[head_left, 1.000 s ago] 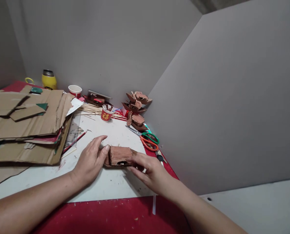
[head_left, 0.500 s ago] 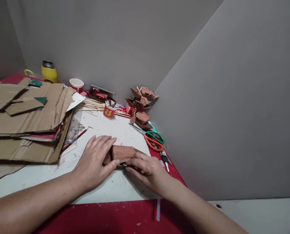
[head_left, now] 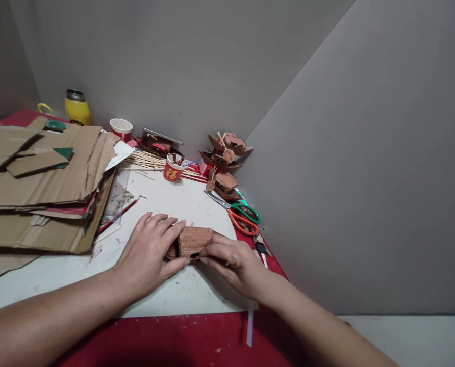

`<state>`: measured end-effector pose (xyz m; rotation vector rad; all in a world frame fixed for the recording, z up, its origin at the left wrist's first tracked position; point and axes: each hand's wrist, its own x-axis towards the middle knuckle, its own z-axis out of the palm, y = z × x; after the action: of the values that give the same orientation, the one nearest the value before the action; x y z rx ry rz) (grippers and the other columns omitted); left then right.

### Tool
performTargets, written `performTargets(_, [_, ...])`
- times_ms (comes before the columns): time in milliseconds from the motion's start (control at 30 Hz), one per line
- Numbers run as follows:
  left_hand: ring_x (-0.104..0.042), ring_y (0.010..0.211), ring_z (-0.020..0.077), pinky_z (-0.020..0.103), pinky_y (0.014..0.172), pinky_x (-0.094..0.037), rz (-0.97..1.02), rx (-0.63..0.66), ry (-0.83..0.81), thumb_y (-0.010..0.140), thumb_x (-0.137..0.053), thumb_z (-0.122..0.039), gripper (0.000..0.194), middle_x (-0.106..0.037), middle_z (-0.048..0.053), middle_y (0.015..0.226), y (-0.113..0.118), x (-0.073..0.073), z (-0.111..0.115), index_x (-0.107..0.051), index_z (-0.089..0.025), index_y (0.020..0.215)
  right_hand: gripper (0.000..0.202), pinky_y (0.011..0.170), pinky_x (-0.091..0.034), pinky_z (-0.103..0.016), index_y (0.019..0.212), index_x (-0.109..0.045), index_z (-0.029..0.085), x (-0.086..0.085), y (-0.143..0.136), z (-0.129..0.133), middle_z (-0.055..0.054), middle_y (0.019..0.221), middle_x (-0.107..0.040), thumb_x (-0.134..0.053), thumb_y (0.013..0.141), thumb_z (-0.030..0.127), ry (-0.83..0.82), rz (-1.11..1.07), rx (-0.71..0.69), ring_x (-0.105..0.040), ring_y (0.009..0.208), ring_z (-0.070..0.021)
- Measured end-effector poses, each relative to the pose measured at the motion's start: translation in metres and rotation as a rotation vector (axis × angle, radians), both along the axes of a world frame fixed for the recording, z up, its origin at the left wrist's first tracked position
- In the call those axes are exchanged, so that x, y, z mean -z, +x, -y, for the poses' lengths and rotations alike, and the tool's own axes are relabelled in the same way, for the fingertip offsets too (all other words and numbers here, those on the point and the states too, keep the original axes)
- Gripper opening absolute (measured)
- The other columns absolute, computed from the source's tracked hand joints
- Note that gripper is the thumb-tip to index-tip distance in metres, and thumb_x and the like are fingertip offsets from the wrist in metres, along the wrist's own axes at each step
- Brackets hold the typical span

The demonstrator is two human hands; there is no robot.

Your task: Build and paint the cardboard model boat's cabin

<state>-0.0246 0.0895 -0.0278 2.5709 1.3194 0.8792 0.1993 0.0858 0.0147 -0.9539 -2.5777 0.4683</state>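
Watching remotely, I have the brown model boat (head_left: 195,240) low over the white sheet (head_left: 166,298), between both hands, long axis running roughly left to right across my view. Left hand (head_left: 146,251) straddles its left end: fingers spread along the far side, thumb on the near side, a broad hold, not a pinch. Right hand (head_left: 241,262) is at the right end, fingers narrowed toward the thumb at the near side, right beside the dark opening under the roof; can't tell if anything's pinched there. Key relation: that opening faces me and lies just left of the right fingertips, so right is nearer to it; left thumb sits a bit left along the same side. Boat's right tip partly hidden by right hand. Scissors (head_left: 229,206) farther off, beyond right hand.
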Motion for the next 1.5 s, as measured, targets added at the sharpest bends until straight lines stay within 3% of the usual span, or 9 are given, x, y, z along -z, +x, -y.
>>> performTargets(333, [-0.048,0.118,0.0328,0.055,0.105,-0.029,0.013,0.012,-0.035,0.081,-0.062,-0.043,0.055,-0.064,0.011,0.124,0.001,-0.001,0.001,-0.055,-0.015,0.127,0.012,0.071,-0.05,-0.027,0.09,-0.062,0.019,0.004,0.002,-0.003,-0.006,0.084,-0.066,-0.051,0.095,0.02,-0.038,-0.068,-0.002,-0.061,0.081,-0.0163])
performTargets(767, [-0.049,0.116,0.0325,0.055,0.105,-0.03,0.013,0.014,-0.015,0.08,-0.063,-0.044,0.055,-0.065,0.012,0.121,0.0,-0.002,0.001,-0.056,-0.014,0.126,0.014,0.072,-0.049,-0.029,0.09,-0.063,0.018,0.0,0.0,0.0,-0.008,0.084,-0.065,-0.049,0.095,0.02,-0.027,0.02,-0.004,-0.059,0.081,-0.0182])
performTargets(967, [-0.05,0.115,0.0322,0.053,0.103,-0.032,0.007,0.011,0.012,0.08,-0.062,-0.045,0.056,-0.065,0.012,0.12,0.0,0.001,0.001,-0.056,-0.013,0.126,0.013,0.075,-0.048,-0.029,0.104,-0.06,0.019,-0.005,0.002,0.0,-0.007,0.091,-0.065,-0.057,0.092,0.022,-0.004,0.031,0.003,-0.06,0.085,-0.0182])
performTargets(1200, [-0.049,0.118,0.0319,0.054,0.105,-0.031,0.012,0.01,0.003,0.079,-0.064,-0.044,0.059,-0.062,0.013,0.125,-0.001,0.002,0.001,-0.053,-0.015,0.129,0.01,0.061,-0.047,-0.025,0.092,-0.061,0.019,-0.014,0.014,0.0,-0.003,0.076,-0.061,-0.057,0.091,0.028,0.025,-0.022,0.141,-0.057,0.067,-0.0146])
performTargets(1367, [-0.049,0.119,0.0319,0.055,0.105,-0.032,0.019,0.011,0.007,0.079,-0.063,-0.044,0.062,-0.059,0.014,0.129,-0.002,0.0,0.002,-0.049,-0.015,0.132,0.011,0.069,-0.049,-0.029,0.097,-0.059,0.019,-0.013,0.032,-0.001,-0.004,0.084,-0.063,-0.056,0.092,0.028,0.092,-0.066,0.306,-0.061,0.075,-0.0167])
performTargets(1500, [-0.05,0.117,0.0311,0.052,0.102,-0.037,0.032,-0.003,0.009,0.079,-0.064,-0.042,0.064,-0.059,0.014,0.128,-0.003,0.0,0.002,-0.046,-0.015,0.134,0.037,0.088,-0.051,-0.04,0.122,-0.052,0.02,-0.002,0.043,-0.003,-0.012,0.114,-0.062,-0.06,0.088,0.031,0.073,-0.024,0.354,-0.061,0.102,-0.0245])
